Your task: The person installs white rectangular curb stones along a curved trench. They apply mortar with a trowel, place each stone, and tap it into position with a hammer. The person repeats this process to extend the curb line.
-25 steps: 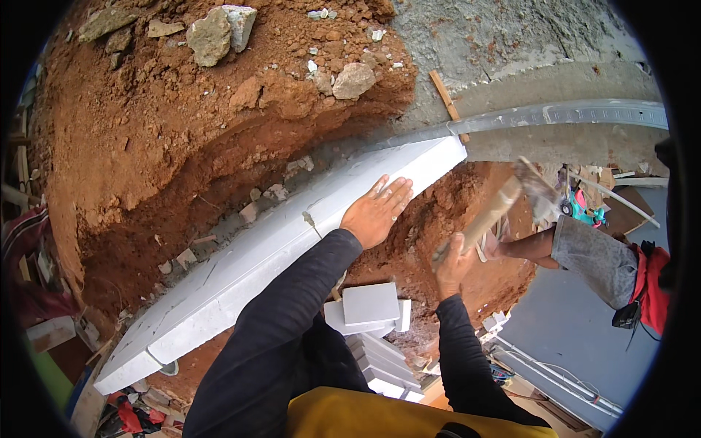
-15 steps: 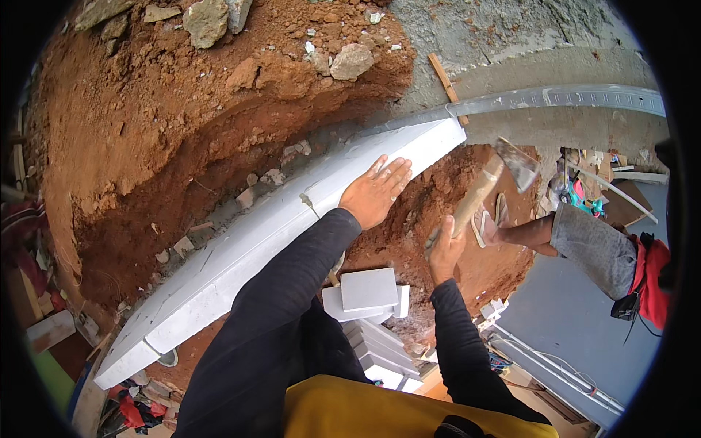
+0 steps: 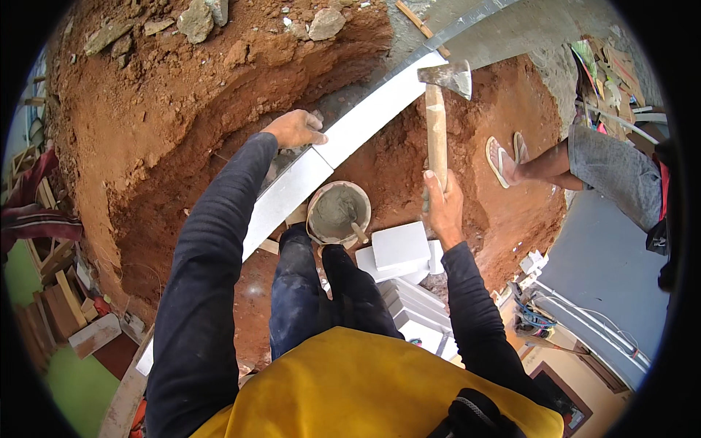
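Observation:
A hatchet with a wooden handle [image 3: 436, 128] and a dull grey metal head [image 3: 445, 77] is in my right hand [image 3: 444, 208], whose fingers wrap the lower handle. The head points away from me, over the far part of the row of white blocks [image 3: 365, 124]. My left hand [image 3: 296, 130] is at the far edge of the row, beside a joint between two blocks. Its thumb stands apart from loosely bent fingers, and nothing shows in them. Whether the fingertips touch the block, I cannot tell. Below the row, a bucket [image 3: 312, 226] holds grey mortar [image 3: 337, 210] and a trowel [image 3: 359, 232].
Loose white blocks [image 3: 401, 247] are stacked near my legs. A reddish earth bank [image 3: 146, 146] rises beyond the row. On the right stands another person in grey shorts [image 3: 610, 171] and sandals [image 3: 499, 162]. A metal straightedge [image 3: 467, 23] reaches from the row's far end.
My left hand has left the block's top, where it lay flat, and moved to the row's far edge. The hatchet has swung from tilted right to nearly straight ahead. The view has shifted, revealing the bucket.

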`<state>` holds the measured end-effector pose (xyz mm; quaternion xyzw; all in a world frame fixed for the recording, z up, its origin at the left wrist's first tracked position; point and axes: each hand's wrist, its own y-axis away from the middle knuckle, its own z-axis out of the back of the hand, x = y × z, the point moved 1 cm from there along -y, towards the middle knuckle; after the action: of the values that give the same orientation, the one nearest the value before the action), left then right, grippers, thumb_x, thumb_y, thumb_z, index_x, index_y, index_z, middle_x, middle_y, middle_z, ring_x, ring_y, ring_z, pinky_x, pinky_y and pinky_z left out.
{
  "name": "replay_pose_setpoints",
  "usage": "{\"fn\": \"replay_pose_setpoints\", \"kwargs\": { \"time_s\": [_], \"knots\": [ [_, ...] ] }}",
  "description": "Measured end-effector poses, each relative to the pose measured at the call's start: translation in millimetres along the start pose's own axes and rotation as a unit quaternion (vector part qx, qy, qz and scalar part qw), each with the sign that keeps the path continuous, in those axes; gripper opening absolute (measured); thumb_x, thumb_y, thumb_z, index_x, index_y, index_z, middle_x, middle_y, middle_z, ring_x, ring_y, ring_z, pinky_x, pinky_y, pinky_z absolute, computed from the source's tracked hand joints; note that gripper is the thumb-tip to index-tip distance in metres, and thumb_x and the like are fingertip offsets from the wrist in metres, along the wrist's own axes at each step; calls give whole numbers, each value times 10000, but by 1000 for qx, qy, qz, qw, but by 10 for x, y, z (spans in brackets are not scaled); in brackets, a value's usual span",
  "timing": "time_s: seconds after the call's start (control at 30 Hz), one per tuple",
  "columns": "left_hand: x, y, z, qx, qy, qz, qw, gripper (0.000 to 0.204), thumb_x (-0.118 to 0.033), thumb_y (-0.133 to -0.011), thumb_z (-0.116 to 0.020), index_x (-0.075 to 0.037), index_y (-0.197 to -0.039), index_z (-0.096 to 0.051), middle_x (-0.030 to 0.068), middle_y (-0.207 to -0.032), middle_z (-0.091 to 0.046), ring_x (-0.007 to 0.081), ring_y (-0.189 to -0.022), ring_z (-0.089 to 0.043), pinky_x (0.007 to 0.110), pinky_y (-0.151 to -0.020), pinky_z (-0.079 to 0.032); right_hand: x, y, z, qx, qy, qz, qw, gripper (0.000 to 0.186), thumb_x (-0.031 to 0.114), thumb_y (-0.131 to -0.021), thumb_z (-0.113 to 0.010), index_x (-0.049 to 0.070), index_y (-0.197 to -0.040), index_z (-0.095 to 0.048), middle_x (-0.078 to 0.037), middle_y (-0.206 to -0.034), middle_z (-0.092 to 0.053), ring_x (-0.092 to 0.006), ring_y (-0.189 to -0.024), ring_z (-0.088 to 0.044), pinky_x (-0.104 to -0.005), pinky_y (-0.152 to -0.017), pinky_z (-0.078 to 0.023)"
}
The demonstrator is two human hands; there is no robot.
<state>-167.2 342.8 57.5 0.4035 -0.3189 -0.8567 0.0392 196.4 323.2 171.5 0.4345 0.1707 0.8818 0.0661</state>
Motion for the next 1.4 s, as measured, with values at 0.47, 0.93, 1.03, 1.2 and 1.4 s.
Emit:
{"fn": "replay_pose_setpoints", "kwargs": {
  "time_s": [0.47,0.93,1.03,1.2,1.4],
  "knots": [
    [-53,75,-173,-42,-4,81,996,379,-455,-956,-788,-118,-1114,-858,150,-1114,-815,326,-1090,-749,485,-1088,-484,-407,-19,-475,104,234,19,966,503,520,-1045,-664,23,-1051,-589,-201,-772,-626,-370,-720,-646,-495,-692,-507],
    [-148,164,-126,-85,-94,38,991,437,-500,-893,-804,-118,-1104,-796,156,-1114,-787,343,-1108,-732,474,-966,-535,-586,204,-427,117,107,-27,987,464,467,-1035,-709,29,-1029,-555,-134,-728,-625,-262,-608,-638,-420,-581,-527],
    [-199,388,-243,-168,-140,-22,976,526,-488,-876,-806,-96,-1225,-777,156,-1225,-738,343,-1186,-689,493,-1036,-511,-533,640,-349,100,-32,-49,993,428,466,-1066,-671,69,-1035,-515,-22,-707,-549,-109,-490,-549,-269,-425,-461],
    [-171,929,-752,-255,-131,-17,958,1032,-558,-759,-867,-120,-1601,-462,133,-1592,-490,354,-1525,-396,550,-1244,-354,-481,1296,-396,89,-121,-235,960,418,478,-1080,-635,77,-1039,-526,-35,-719,-553,-132,-486,-571,-305,-402,-497],
    [-55,795,-991,-272,-115,-25,955,1012,-481,-769,-858,-111,-1612,-435,133,-1647,-425,338,-1597,-282,551,-1321,-236,-517,1526,-472,83,-54,-262,960,448,508,-1078,-623,64,-1069,-566,-31,-718,-543,-152,-546,-600,-312,-427,-525]
  ]
}}
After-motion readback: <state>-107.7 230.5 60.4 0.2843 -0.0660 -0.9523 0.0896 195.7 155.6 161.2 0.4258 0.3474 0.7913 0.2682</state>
